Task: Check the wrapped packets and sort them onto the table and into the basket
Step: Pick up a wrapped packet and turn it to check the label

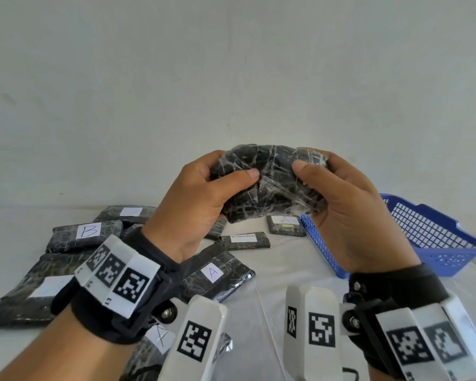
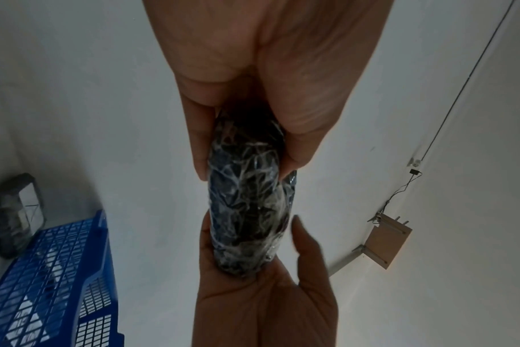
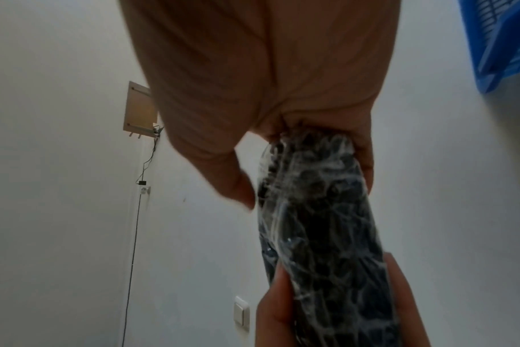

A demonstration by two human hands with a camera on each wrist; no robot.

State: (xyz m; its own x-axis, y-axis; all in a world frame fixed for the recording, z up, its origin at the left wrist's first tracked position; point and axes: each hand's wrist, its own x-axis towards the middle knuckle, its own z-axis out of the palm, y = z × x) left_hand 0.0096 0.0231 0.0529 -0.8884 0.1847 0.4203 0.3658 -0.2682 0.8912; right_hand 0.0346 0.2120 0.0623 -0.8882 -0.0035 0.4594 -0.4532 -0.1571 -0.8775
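Both hands hold one dark packet wrapped in clear film [image 1: 270, 182] up in the air above the table, bowed into an arch. My left hand [image 1: 220, 174] grips its left end, thumb in front and fingers behind. My right hand [image 1: 313, 171] grips the right end the same way. The left wrist view shows the packet [image 2: 246, 199] edge-on between the two hands. The right wrist view shows the packet [image 3: 321, 223] the same way. No label shows on it. The blue mesh basket [image 1: 434, 243] stands on the table at the right; nothing shows inside it.
Several wrapped packets lie on the white table: one labelled B [image 1: 85, 235] at the left, one labelled A [image 1: 217, 273] in the middle, a smaller A packet [image 1: 285, 225] by the basket, and one marked IN PROGRESS [image 1: 243, 240]. A plain wall rises behind.
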